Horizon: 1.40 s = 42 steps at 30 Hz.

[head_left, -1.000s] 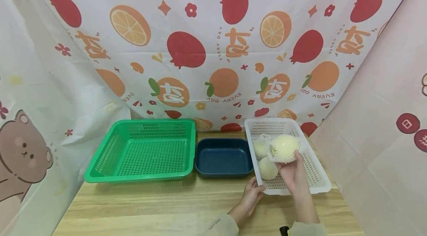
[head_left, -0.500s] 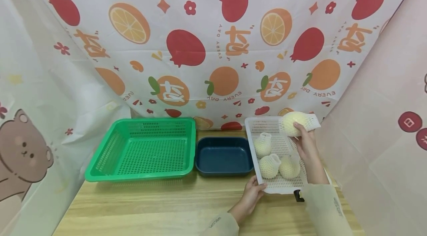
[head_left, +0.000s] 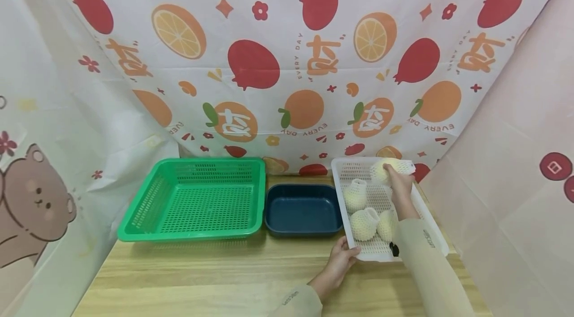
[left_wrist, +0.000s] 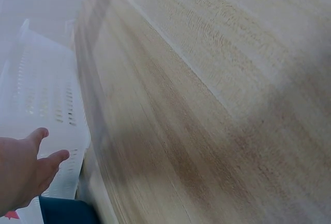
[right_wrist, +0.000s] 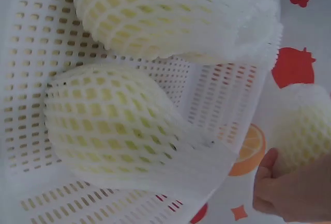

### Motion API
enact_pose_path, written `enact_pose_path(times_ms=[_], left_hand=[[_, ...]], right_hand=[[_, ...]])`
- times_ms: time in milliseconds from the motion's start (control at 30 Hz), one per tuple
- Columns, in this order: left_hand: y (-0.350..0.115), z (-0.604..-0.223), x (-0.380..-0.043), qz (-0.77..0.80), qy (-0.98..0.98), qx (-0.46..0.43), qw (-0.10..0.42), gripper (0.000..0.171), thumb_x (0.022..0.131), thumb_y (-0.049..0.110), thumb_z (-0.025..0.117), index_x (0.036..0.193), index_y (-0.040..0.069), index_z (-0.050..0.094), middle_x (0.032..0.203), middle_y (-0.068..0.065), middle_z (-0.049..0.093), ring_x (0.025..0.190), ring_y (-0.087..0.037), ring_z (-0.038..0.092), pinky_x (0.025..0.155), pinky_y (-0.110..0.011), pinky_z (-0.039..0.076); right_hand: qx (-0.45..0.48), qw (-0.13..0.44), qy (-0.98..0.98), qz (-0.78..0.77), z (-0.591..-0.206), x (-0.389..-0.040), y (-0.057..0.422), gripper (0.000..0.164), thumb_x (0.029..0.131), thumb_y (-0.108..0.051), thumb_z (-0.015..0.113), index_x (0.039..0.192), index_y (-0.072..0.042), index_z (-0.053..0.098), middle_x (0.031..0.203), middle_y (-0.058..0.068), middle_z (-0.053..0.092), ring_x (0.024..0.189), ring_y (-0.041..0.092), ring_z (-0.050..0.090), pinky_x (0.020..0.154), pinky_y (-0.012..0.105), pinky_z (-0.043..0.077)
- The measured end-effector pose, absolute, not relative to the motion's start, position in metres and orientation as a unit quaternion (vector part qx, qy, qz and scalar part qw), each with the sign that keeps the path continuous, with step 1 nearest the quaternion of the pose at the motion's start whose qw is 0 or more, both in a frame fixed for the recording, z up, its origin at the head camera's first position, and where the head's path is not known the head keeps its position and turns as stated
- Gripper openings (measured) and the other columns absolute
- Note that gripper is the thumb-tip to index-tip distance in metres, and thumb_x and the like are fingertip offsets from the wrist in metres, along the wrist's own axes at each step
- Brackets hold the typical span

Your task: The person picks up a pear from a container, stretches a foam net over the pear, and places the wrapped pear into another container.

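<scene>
My right hand (head_left: pixel 400 185) grips a pale yellow fruit (head_left: pixel 380 171) in a white foam net, at the back right of the white basket (head_left: pixel 432 222). The net's loose collar points right. Several more netted fruits lie in the basket: one netted fruit (head_left: pixel 357 196) at the left, another (head_left: pixel 364 225) at the front, and a third (head_left: pixel 385 227) partly behind my right sleeve. With thumb and fingers, my left hand (head_left: pixel 337 259) holds the basket's front left corner. In the left wrist view, that hand (left_wrist: pixel 26 167) shows beside the basket wall (left_wrist: pixel 46 100).
Left of the basket stands a dark blue tray (head_left: pixel 303 232), and beyond it a larger green basket (head_left: pixel 188 237). All three are on a wooden table (head_left: pixel 202 277). A fruit-print curtain (head_left: pixel 287 73) hangs right behind them, with another pale sheet (head_left: pixel 506 207) along the right.
My right hand has carried its netted fruit from above the basket's middle to the back right, then lowered it. Fruits beneath it came into view. My left hand keeps its hold on the corner.
</scene>
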<state>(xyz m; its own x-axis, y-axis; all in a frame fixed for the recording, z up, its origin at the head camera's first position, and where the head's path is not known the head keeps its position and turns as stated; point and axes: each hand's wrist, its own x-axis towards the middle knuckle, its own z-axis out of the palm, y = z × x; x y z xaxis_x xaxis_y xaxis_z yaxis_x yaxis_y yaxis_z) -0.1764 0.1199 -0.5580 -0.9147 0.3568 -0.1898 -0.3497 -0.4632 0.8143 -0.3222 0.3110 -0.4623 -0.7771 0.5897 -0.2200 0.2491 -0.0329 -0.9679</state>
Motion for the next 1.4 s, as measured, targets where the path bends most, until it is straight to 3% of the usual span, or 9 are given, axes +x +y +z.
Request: enact_pose_path(times_ms=[67,200,533,833,1033,1167,1400], left_hand=[[0.12,-0.558,-0.177,0.856,0.474,0.003,0.206,0.054,0.086,-0.002,0.056,0.13,-0.016,0.026,0.122,-0.026,0.047,0.098,-0.023,0.056,0.087,-0.035,0.045],[0.12,-0.557,-0.177,0.857,0.472,0.002,0.208,0.055,0.086,-0.002,0.056,0.13,-0.016,0.026,0.122,-0.025,0.047,0.098,-0.023,0.056,0.087,-0.035,0.045],[0.119,-0.556,-0.176,0.849,0.482,0.013,0.215,0.055,0.087,0.0,0.056,0.131,-0.015,0.026,0.122,-0.024,0.047,0.101,-0.024,0.055,0.091,-0.038,0.041],[0.118,-0.556,-0.176,0.847,0.487,0.01,0.214,0.053,0.087,0.0,0.056,0.13,-0.014,0.028,0.123,-0.023,0.047,0.102,-0.025,0.055,0.091,-0.038,0.042],[0.12,-0.556,-0.176,0.847,0.489,0.004,0.209,0.052,0.086,-0.002,0.057,0.128,-0.013,0.028,0.122,-0.023,0.047,0.101,-0.024,0.055,0.09,-0.038,0.042],[0.122,-0.556,-0.174,0.845,0.497,-0.003,0.199,0.042,0.086,-0.001,0.058,0.118,-0.007,0.032,0.124,-0.024,0.046,0.101,-0.023,0.055,0.091,-0.039,0.042],[0.121,-0.555,-0.173,0.838,0.51,-0.002,0.194,0.029,0.087,0.0,0.058,0.104,-0.001,0.035,0.114,-0.015,0.053,0.098,-0.02,0.056,0.092,-0.039,0.041]], right_hand=[[-0.329,0.115,-0.713,0.608,-0.466,-0.324,0.312,0.11,0.077,-0.04,0.069,0.143,0.001,-0.009,0.143,0.022,0.019,0.129,0.029,0.023,0.105,0.037,0.023],[-0.352,0.083,-0.77,0.526,-0.475,-0.322,0.314,0.113,0.077,-0.04,0.067,0.141,0.002,-0.015,0.143,0.03,0.016,0.129,0.04,0.02,0.104,0.047,0.021],[-0.346,0.037,-0.859,0.376,-0.495,-0.32,0.31,0.093,0.075,-0.035,0.068,0.134,0.01,0.012,0.12,0.035,0.039,0.107,0.046,0.042,0.089,0.051,0.037],[-0.307,-0.018,-0.874,0.377,-0.496,-0.32,0.308,0.102,0.077,-0.032,0.066,0.136,0.015,-0.002,0.125,0.039,0.034,0.113,0.046,0.037,0.094,0.051,0.034],[-0.302,-0.009,-0.88,0.367,-0.496,-0.324,0.303,0.094,0.076,-0.03,0.069,0.133,0.015,0.009,0.119,0.037,0.038,0.108,0.044,0.041,0.09,0.049,0.037],[-0.271,0.0,-0.89,0.366,-0.502,-0.319,0.302,0.088,0.074,-0.022,0.072,0.129,0.017,0.016,0.117,0.036,0.039,0.108,0.045,0.041,0.091,0.051,0.036],[-0.222,-0.049,-0.91,0.346,-0.512,-0.311,0.309,0.087,0.074,-0.019,0.072,0.128,0.019,0.014,0.111,0.038,0.044,0.103,0.046,0.045,0.089,0.052,0.037]])
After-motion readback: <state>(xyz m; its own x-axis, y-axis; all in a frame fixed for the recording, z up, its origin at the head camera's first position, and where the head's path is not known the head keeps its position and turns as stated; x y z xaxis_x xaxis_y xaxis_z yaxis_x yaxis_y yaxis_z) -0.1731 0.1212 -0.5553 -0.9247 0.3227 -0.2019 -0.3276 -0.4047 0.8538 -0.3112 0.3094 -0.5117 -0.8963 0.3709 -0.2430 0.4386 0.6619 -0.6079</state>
